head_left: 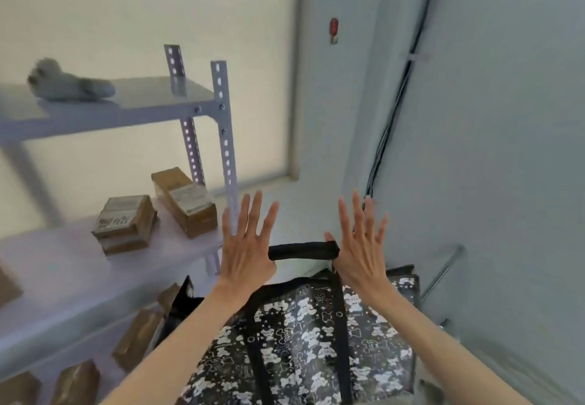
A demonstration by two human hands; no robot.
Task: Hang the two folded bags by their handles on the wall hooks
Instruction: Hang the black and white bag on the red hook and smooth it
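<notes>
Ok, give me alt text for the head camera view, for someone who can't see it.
Two bare hands, left hand and right hand, are raised with fingers spread, stretching the black handle of a black bag with a white bear print between their thumbs. To the left, a pale metal shelving unit holds cardboard boxes; a plain wall lies ahead.

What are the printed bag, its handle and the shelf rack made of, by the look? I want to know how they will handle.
The printed bag looks like laminated woven plastic: a glossy sheen over the black-and-white print, though the weave is too blurred to confirm. Its handle looks like matte black fabric webbing, flat and soft-edged. The shelf rack seems to be painted metal, given its slotted angle posts and bolts.
</notes>
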